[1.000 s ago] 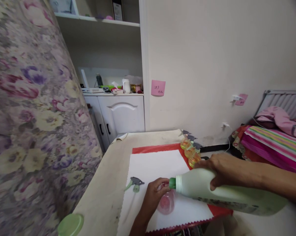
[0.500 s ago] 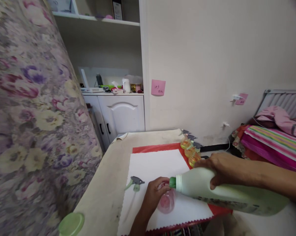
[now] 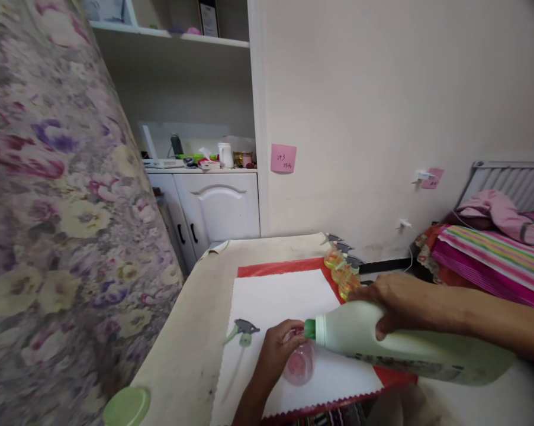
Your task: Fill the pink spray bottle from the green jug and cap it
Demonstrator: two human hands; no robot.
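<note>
Green jug (image 3: 413,350) seems heavy: best clasped from above, as our right grip (image 3: 393,302) does; our left grip (image 3: 276,346) pinches the pink bottle (image 3: 299,365).

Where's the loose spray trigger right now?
In the head view, the loose spray trigger lies near the left edge of the white sheet, to the left of the person's left hand.

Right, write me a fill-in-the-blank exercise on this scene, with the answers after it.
1. The right hand grips a large pale green bottle whose spout points toward the picture's ____ side.
2. The left hand holds the top of a small transparent bottle tinted ____.
3. The trigger spray head lies on a sheet coloured ____.
4. The curtain filling the picture's left has a ____ pattern.
Missing words: left; pink; white; floral.
</note>
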